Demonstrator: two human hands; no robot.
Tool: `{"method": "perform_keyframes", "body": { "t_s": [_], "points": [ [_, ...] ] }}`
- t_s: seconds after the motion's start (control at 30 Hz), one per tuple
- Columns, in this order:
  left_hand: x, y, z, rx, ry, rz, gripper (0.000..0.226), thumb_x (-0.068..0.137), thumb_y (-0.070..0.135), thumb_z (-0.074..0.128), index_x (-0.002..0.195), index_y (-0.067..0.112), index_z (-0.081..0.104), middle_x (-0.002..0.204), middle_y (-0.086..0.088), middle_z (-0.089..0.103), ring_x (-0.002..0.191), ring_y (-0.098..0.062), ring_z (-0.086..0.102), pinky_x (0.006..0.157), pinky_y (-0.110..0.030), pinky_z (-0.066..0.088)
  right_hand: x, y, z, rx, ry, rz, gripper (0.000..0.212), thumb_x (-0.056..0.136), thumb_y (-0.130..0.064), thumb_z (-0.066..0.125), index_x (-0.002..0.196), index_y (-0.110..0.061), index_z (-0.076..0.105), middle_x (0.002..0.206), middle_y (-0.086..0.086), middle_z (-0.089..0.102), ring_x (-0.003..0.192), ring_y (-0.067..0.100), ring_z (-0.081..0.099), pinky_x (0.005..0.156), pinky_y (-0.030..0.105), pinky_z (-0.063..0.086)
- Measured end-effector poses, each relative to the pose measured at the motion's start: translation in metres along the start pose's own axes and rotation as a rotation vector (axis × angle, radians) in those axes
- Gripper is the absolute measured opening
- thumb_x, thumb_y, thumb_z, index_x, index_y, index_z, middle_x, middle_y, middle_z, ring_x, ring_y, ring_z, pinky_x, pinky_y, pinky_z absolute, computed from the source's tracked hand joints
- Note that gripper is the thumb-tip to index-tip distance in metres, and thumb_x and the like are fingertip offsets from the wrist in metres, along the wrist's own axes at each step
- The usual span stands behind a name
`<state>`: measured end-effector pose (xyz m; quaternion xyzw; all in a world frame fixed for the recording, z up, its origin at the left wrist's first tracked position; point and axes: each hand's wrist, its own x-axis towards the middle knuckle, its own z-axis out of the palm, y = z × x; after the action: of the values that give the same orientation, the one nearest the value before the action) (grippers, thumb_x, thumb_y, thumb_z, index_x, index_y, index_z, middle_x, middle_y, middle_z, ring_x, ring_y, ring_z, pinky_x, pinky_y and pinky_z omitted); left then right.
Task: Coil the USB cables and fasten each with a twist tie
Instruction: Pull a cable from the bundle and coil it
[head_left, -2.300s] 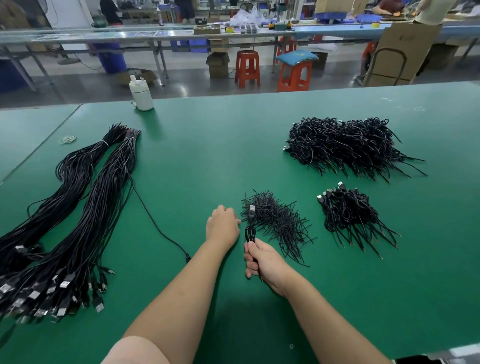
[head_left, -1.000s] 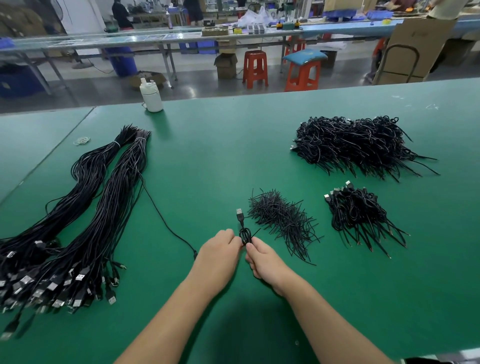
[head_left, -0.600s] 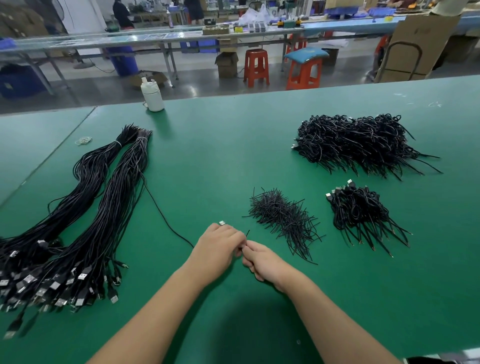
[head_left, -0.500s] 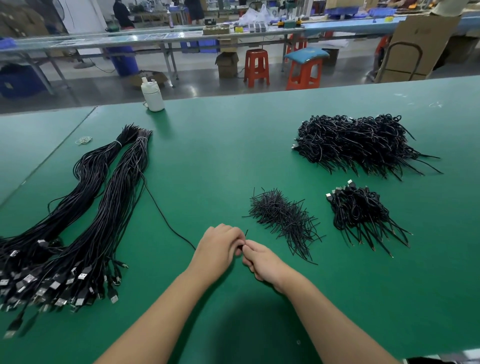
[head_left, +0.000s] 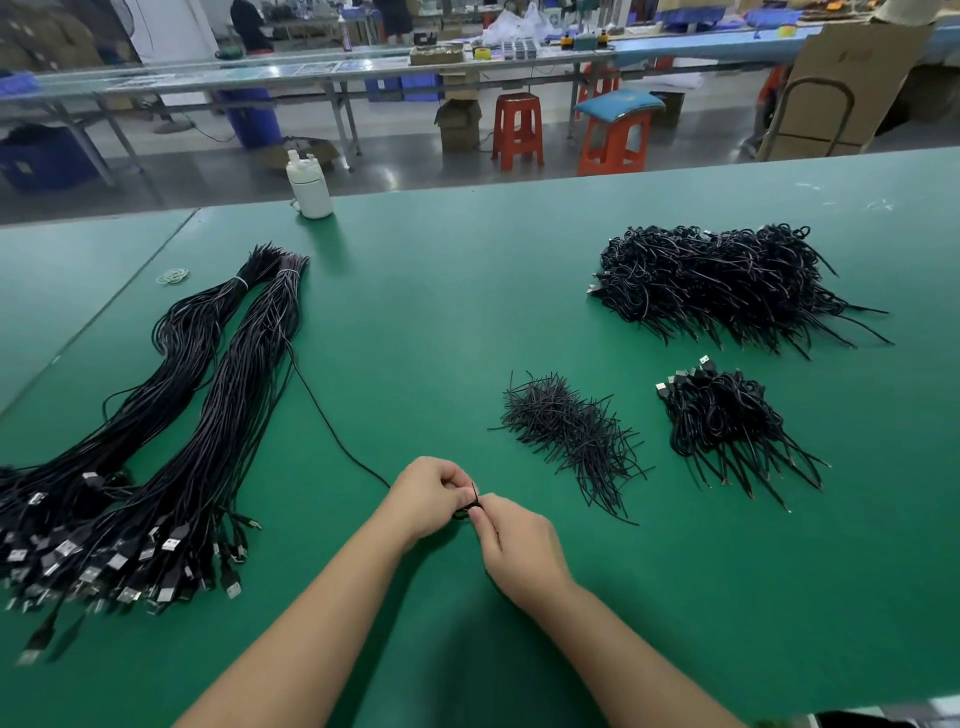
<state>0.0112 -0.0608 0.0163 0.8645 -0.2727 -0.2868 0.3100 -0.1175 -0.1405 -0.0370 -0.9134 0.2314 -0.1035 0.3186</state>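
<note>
At six o'clock on the green-matted work table (head_left: 467, 291), the left hand (head_left: 428, 501) and right hand (head_left: 519, 551) meet, fingers curled and pinching a small coiled black USB cable (head_left: 461, 513) with a thin black twist tie (head_left: 474, 493) poking up between them. The step looks like twisting the tie shut: best to hold the coil firmly and turn the tie ends tightly so the loops cannot spring loose. One loose black cable strand (head_left: 332, 431) trails off toward ten o'clock. Bare mat lies at twelve o'clock; the heap of spare black ties (head_left: 566, 431) sits near at two, the small pile of finished coils (head_left: 722, 421) beyond it, and the long uncoiled cable bundles (head_left: 171, 431) at nine.
</note>
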Motion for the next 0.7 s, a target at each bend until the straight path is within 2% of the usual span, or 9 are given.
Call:
{"method": "perform_keyframes", "body": {
  "t_s": [0.13,0.23,0.33,0.4,0.47,0.53,0.6,0.63,0.7],
  "points": [
    [-0.001,0.0,-0.008,0.086,0.004,0.006,0.009,0.085,0.021,0.074,0.077,0.02,0.07,0.072,0.003,0.064,0.062,-0.01,0.051,0.058,-0.024,0.042,-0.004,-0.004,0.001,-0.051,0.021,-0.05,0.028,0.103,-0.041,0.035,0.093,-0.021,0.052,0.081,0.003,0.063,0.074,0.031,0.058,0.067,0.041,0.043],
    [-0.002,-0.002,-0.012,0.132,0.033,-0.026,0.018,0.082,0.031,0.078,0.072,0.021,0.067,0.068,0.005,0.064,0.059,-0.01,0.05,0.053,-0.023,0.038,-0.005,-0.007,0.002,-0.109,0.019,-0.08,0.029,0.103,-0.041,0.033,0.094,-0.021,0.052,0.082,0.002,0.064,0.073,0.03,0.059,0.065,0.04,0.04],
    [-0.004,-0.001,-0.014,0.143,0.033,-0.028,0.031,0.089,0.041,0.068,0.065,0.022,0.071,0.06,0.008,0.066,0.054,-0.01,0.051,0.052,-0.022,0.038,-0.004,-0.009,0.001,-0.118,0.0,-0.096,0.027,0.104,-0.041,0.033,0.085,-0.024,0.042,0.079,0.002,0.063,0.071,0.031,0.058,0.061,0.038,0.033],
    [-0.005,0.003,-0.016,0.106,0.035,-0.033,0.042,0.095,0.046,0.056,0.066,0.021,0.074,0.064,0.007,0.07,0.062,-0.014,0.06,0.061,-0.023,0.047,-0.003,-0.01,0.0,-0.139,-0.014,-0.1,0.027,0.104,-0.041,0.032,0.083,-0.024,0.039,0.077,0.003,0.063,0.069,0.032,0.058,0.061,0.038,0.034],
    [-0.006,0.005,-0.02,0.126,-0.007,-0.032,0.045,0.094,0.051,0.055,0.07,0.02,0.075,0.065,0.005,0.07,0.062,-0.017,0.058,0.065,-0.027,0.047,-0.002,-0.01,0.001,-0.152,-0.022,-0.099,0.029,0.104,-0.04,0.032,0.083,-0.023,0.04,0.076,0.003,0.063,0.067,0.032,0.058,0.06,0.038,0.035],
    [-0.006,0.005,-0.025,0.194,-0.08,-0.004,0.035,0.088,0.05,0.065,0.072,0.021,0.076,0.065,0.007,0.068,0.061,-0.017,0.056,0.063,-0.027,0.046,-0.002,-0.01,0.001,-0.168,-0.02,-0.106,0.03,0.104,-0.041,0.031,0.087,-0.02,0.046,0.077,0.003,0.064,0.069,0.032,0.059,0.06,0.037,0.036],
    [-0.005,0.006,-0.029,0.23,-0.146,0.028,0.017,0.084,0.039,0.072,0.075,0.025,0.077,0.073,0.011,0.073,0.075,-0.012,0.066,0.072,-0.026,0.053,-0.001,-0.009,0.0,-0.184,-0.02,-0.118,0.031,0.104,-0.041,0.031,0.094,-0.02,0.051,0.08,0.002,0.065,0.07,0.03,0.06,0.06,0.037,0.036],
    [-0.005,0.007,-0.031,0.246,-0.162,0.042,0.01,0.084,0.033,0.074,0.076,0.027,0.076,0.077,0.011,0.074,0.079,-0.009,0.068,0.074,-0.024,0.053,0.0,-0.009,0.0,-0.184,-0.027,-0.126,0.03,0.104,-0.04,0.031,0.093,-0.02,0.05,0.08,0.002,0.065,0.071,0.03,0.06,0.059,0.036,0.035],
    [-0.006,0.008,-0.03,0.273,-0.16,0.057,0.008,0.084,0.025,0.075,0.077,0.028,0.073,0.079,0.011,0.073,0.075,-0.006,0.066,0.068,-0.018,0.049,0.0,-0.009,-0.001,-0.184,-0.046,-0.14,0.026,0.104,-0.04,0.032,0.089,-0.023,0.044,0.08,0.003,0.064,0.071,0.031,0.06,0.059,0.035,0.031]
  ]
}}
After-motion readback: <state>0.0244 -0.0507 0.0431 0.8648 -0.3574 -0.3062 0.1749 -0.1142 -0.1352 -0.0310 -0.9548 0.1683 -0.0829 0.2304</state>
